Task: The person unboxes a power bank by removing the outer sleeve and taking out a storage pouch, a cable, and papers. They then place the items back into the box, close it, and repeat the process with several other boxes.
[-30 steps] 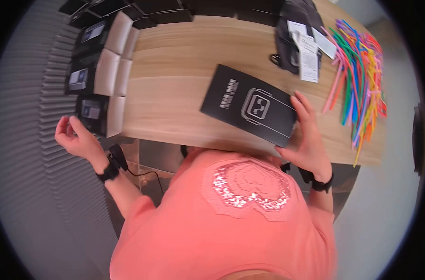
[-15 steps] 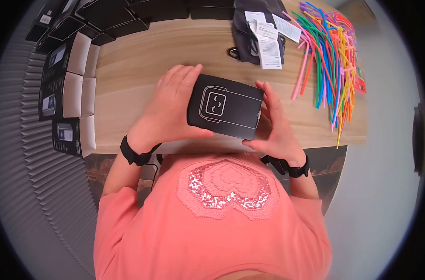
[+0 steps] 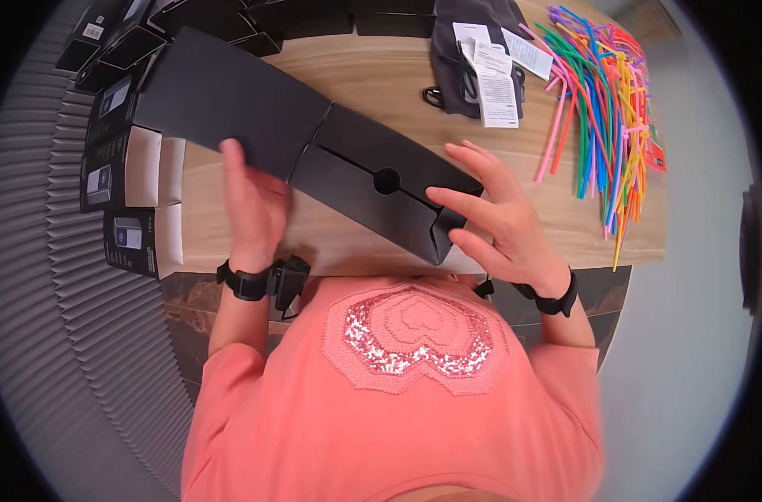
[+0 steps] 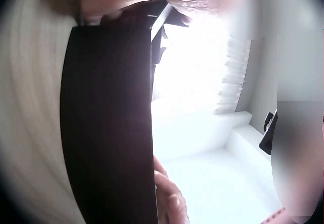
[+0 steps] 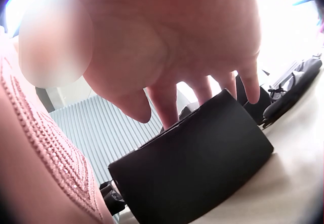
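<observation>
A long black box (image 3: 356,180) lies angled at the table's front. Its lid (image 3: 230,100) is swung out to the left, and two inner flaps meet at a round hole. My left hand (image 3: 255,209) grips the box near the lid's hinge, thumb up at the lid's near edge, its other fingers hidden behind the lid. My right hand (image 3: 506,222) is over the box's right end, fingers spread and fairly straight, fingertips at the inner flap. In the right wrist view, the right hand (image 5: 177,37) reaches over the top edge of the box's black end (image 5: 192,158).
Black cartons with pale open flaps (image 3: 143,167) line the left edge. More black boxes (image 3: 306,17) stand along the back. A dark pouch with a cable and papers (image 3: 490,75) lies at the back right, beside colourful bendy straws (image 3: 598,125).
The left hand came in from the left and took hold of the box. The box has turned so its inner flaps face up, with the lid swung open to the left. The right hand now spreads over the flaps.
</observation>
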A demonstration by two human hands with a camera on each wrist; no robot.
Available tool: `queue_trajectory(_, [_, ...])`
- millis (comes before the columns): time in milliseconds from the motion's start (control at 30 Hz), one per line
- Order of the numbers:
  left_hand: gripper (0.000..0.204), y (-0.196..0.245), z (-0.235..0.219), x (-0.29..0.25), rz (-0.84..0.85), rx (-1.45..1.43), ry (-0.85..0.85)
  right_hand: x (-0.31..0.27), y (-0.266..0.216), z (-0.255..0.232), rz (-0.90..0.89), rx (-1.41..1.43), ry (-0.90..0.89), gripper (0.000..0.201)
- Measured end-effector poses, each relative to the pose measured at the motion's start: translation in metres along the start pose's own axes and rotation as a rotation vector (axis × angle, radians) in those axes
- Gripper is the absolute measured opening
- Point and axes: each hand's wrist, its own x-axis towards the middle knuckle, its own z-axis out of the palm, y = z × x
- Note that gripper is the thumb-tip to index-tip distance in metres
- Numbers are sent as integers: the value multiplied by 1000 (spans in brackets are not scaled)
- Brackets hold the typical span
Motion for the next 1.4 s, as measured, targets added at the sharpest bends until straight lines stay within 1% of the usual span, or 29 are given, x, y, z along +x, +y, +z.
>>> queue_trajectory(67, [42,-10,-8,-1,-218,171,118,16,-6,-1,-26,-29,-39,45])
queue_trajectory(100, [39,-13,-6,-3,-201,246,49,24,-8,0,-51,-59,-76,44])
queue_trajectory(133, [39,-13,-6,-3,-200,246,48,32,-10,2,-52,-60,-76,44])
queue_trajectory(200, [39,-12,-6,0,-255,201,17,45,-11,3,-121,-92,-75,38])
queue_trajectory(333, [39,-11,-1,1,-212,220,7,61,-12,-2,-103,-27,-117,30])
queue_trajectory(400, [36,-10,-2,1,-201,291,4,64,-11,-15,-50,-92,-36,23])
queue_trajectory(433, [36,-10,-4,2,-200,288,7,63,-4,-16,-21,-112,-1,23])
queue_trajectory(467, [34,-10,-7,4,-205,300,-9,63,-2,-20,-21,-113,-3,23])
queue_trajectory(533, [31,-11,-12,5,-210,308,-26,64,0,-26,22,-429,-12,27])
queue_trajectory(567, [29,-11,-16,6,-211,323,-42,65,2,-24,-70,-538,32,28])
queue_trajectory(600, [27,-12,-17,6,-213,340,-58,67,-1,-22,-68,-540,31,28])
queue_trajectory(667, [26,-11,-16,4,-220,370,-71,70,-12,-15,-51,-713,-40,26])
queue_trajectory(700, [26,-10,-16,3,-225,402,-84,70,-14,-9,-50,-713,-41,26])
queue_trajectory(767, [25,-10,-15,3,-227,389,-74,69,-13,2,-297,-682,-80,14])
queue_trajectory(800, [25,-10,-15,3,-228,376,-63,69,-14,1,-298,-684,-80,14])
queue_trajectory(867, [26,-9,-15,5,-255,332,-56,73,-15,-1,-258,-539,-156,20])
queue_trajectory(900, [26,-8,-16,5,-283,290,-46,74,-15,-3,-262,-538,-158,20])
queue_trajectory(967, [29,-5,-17,5,-312,320,-47,75,-14,-9,-170,-324,-206,48])
queue_trajectory(1000, [32,-4,-17,6,-345,351,-54,79,-19,-12,-171,-324,-206,48])
queue_trajectory(1033, [32,1,-17,6,-345,352,-54,83,-27,-15,-104,-342,-321,54])
queue_trajectory(1067, [36,9,-19,5,-370,441,-134,86,-32,-16,-35,-359,-434,60])
queue_trajectory(1100, [41,15,-19,5,-394,530,-216,88,-32,-13,-32,-358,-430,60])
queue_trajectory(1133, [41,18,-17,4,-395,532,-221,89,-30,-9,-175,-459,-380,52])
queue_trajectory(1167, [45,22,-16,2,-397,632,-254,89,-27,-5,-317,-557,-329,44])
queue_trajectory(1200, [49,24,-16,0,-398,732,-286,89,-25,0,-312,-556,-328,44])
queue_trajectory(1267, [50,25,-18,1,-401,747,-302,93,-17,9,-312,-534,-442,69])
queue_trajectory(1300, [50,24,-19,1,-405,761,-314,96,-14,13,-312,-534,-442,69])
queue_trajectory(1367, [50,24,-20,1,-402,773,-307,103,-11,21,-371,-629,-457,68])
queue_trajectory(1400, [49,23,-19,1,-400,784,-304,108,-14,23,-362,-632,-454,68])
